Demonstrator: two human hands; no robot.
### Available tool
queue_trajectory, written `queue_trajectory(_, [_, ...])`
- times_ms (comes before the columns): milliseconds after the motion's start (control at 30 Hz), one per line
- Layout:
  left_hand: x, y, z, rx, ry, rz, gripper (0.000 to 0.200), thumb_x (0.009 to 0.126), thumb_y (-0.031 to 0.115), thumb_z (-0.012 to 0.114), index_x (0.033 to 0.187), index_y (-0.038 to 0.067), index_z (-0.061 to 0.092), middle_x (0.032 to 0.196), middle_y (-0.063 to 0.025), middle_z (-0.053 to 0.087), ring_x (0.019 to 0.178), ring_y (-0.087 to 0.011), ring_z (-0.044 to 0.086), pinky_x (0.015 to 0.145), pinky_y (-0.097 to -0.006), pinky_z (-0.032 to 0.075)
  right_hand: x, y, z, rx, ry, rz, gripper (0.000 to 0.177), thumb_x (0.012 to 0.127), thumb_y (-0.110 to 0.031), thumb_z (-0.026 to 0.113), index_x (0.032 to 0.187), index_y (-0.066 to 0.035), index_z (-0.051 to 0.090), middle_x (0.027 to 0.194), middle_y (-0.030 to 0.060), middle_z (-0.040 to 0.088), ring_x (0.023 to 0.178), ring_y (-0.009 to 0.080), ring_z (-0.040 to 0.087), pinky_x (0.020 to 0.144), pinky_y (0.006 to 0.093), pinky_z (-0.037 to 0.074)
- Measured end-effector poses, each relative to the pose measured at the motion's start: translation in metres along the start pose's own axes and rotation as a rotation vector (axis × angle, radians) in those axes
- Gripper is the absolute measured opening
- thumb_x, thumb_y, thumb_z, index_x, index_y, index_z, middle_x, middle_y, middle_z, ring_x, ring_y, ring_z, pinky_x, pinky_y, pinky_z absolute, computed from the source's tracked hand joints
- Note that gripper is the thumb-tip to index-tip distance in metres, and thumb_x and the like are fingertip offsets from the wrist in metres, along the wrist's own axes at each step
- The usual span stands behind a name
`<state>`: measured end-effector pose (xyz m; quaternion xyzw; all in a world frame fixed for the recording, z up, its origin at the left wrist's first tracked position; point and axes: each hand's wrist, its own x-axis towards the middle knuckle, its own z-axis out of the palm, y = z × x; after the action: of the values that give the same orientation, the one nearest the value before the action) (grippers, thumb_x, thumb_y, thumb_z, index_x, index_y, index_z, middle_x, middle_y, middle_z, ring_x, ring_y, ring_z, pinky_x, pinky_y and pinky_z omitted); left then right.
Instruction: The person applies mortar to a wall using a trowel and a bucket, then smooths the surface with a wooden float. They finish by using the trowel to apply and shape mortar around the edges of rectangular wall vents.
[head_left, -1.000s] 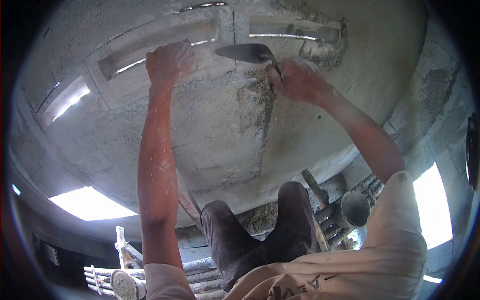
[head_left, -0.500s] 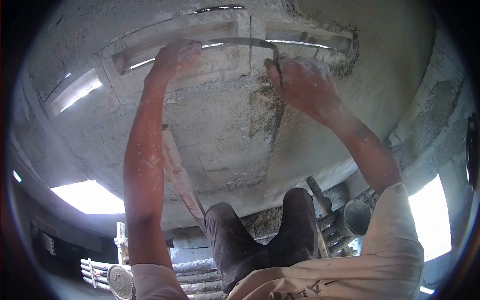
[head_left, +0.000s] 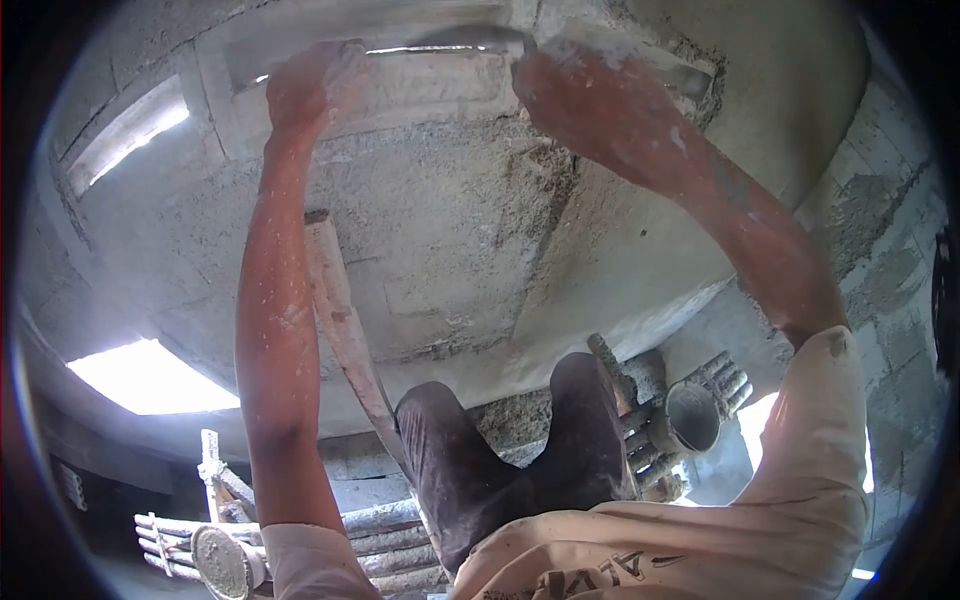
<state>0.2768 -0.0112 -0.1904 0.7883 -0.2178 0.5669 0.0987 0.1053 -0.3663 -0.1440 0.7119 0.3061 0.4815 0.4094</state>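
Observation:
My right hand (head_left: 590, 85) is closed round the handle of a trowel at the top of the view. Its thin dark blade (head_left: 465, 38), blurred and seen almost edge-on, points left along a slotted opening in the plastered wall (head_left: 430, 190). My left hand (head_left: 310, 85) is raised at the left part of the same slot, close to its lower ledge (head_left: 430, 85). Its fingers are blurred and partly hidden, so their grip does not show. Grey mortar dust coats both hands and forearms.
A long board (head_left: 340, 300) leans by my left knee. Below are bamboo poles (head_left: 390, 540), a mortar-crusted round container (head_left: 222, 562) at left and a bucket (head_left: 692, 415) at right. Another slotted opening (head_left: 135, 130) lies left, with a bright opening (head_left: 150, 378) lower down.
Both hands have moved up in the view, the left also leftward. The trowel blade has risen with my right hand. The view itself has shifted, bringing more of the bucket and poles into sight.

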Motion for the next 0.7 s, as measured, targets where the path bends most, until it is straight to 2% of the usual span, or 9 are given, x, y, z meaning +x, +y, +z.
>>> queue_trajectory(67, [-0.006,0.001,0.004,-0.010,0.040,0.026,0.059,0.091,0.054,0.072,0.130,0.010,0.069,0.118,-0.0159,0.074,0.111,-0.0333,0.069,0.098,-0.0448,0.050,0.010,-0.001,0.006,-0.378,0.371,-0.174,0.034,0.098,-0.025,0.064,0.128,-0.008,0.063,0.138,0.0109,0.062,0.124,0.0293,0.064,0.099,0.0480,0.057])
queue_trajectory(167, [-0.004,-0.003,0.007,-0.008,0.026,-0.007,0.059,0.092,0.056,0.068,0.130,0.011,0.069,0.119,-0.0137,0.075,0.112,-0.0322,0.069,0.100,-0.0443,0.049,0.062,0.004,-0.046,0.264,-0.419,0.151,0.029,0.102,-0.031,0.060,0.113,-0.004,0.065,0.100,0.0138,0.073,0.089,0.0298,0.074,0.076,0.0501,0.060])
queue_trajectory(267, [-0.005,-0.001,0.006,-0.050,-0.044,-0.025,0.056,0.090,0.056,0.069,0.127,0.014,0.070,0.119,-0.0108,0.075,0.112,-0.0310,0.069,0.098,-0.0445,0.050,0.055,-0.019,-0.036,0.421,-0.524,0.364,0.039,0.106,-0.037,0.053,0.109,-0.001,0.066,0.078,0.0177,0.070,0.075,0.0327,0.073,0.069,0.0484,0.061])
queue_trajectory(367, [0.003,-0.005,0.000,-0.100,-0.059,-0.038,0.050,0.086,0.053,0.075,0.121,0.017,0.074,0.117,-0.0087,0.075,0.109,-0.0309,0.069,0.092,-0.0449,0.053,0.025,-0.033,-0.012,0.668,-0.398,0.663,0.048,0.109,-0.041,0.046,0.104,0.001,0.068,0.065,0.0182,0.066,0.067,0.0365,0.072,0.069,0.0487,0.061])
queue_trajectory(400, [0.003,-0.004,-0.005,-0.090,-0.073,-0.064,0.050,0.087,0.053,0.074,0.121,0.017,0.074,0.117,-0.0091,0.075,0.108,-0.0310,0.070,0.091,-0.0448,0.052,0.006,-0.052,0.019,0.606,-0.344,0.608,0.049,0.109,-0.042,0.044,0.102,0.000,0.069,0.068,0.0190,0.068,0.069,0.0375,0.072,0.070,0.0500,0.060])
queue_trajectory(467, [0.003,-0.002,-0.004,-0.086,-0.077,-0.043,0.050,0.087,0.053,0.072,0.122,0.018,0.073,0.117,-0.0095,0.076,0.107,-0.0308,0.070,0.092,-0.0446,0.052,-0.010,-0.082,0.034,0.586,-0.412,0.614,0.051,0.110,-0.043,0.042,0.101,-0.002,0.071,0.073,0.0207,0.070,0.070,0.0388,0.072,0.072,0.0517,0.058])
queue_trajectory(500, [0.003,-0.008,0.004,-0.086,-0.059,0.004,0.050,0.088,0.053,0.071,0.123,0.018,0.073,0.117,-0.0097,0.076,0.107,-0.0304,0.070,0.092,-0.0445,0.051,-0.006,-0.102,0.022,0.626,-0.524,0.673,0.051,0.110,-0.043,0.042,0.102,-0.002,0.071,0.075,0.0216,0.071,0.070,0.0392,0.072,0.074,0.0523,0.058])
queue_trajectory(633, [-0.001,-0.009,0.001,-0.050,-0.056,0.028,0.050,0.090,0.052,0.069,0.125,0.016,0.073,0.119,-0.0089,0.075,0.111,-0.0286,0.069,0.095,-0.0437,0.048,-0.007,-0.104,0.016,0.780,-0.441,0.751,0.051,0.110,-0.042,0.042,0.102,-0.001,0.071,0.075,0.0225,0.070,0.070,0.0387,0.072,0.073,0.0521,0.058])
queue_trajectory(700, [0.003,-0.005,-0.006,0.012,-0.162,-0.061,0.050,0.091,0.051,0.068,0.125,0.015,0.073,0.122,-0.0084,0.074,0.114,-0.0280,0.068,0.097,-0.0437,0.047,-0.020,-0.108,0.036,0.783,-0.365,0.746,0.053,0.110,-0.042,0.041,0.101,0.001,0.071,0.071,0.0231,0.068,0.067,0.0394,0.070,0.072,0.0517,0.058])
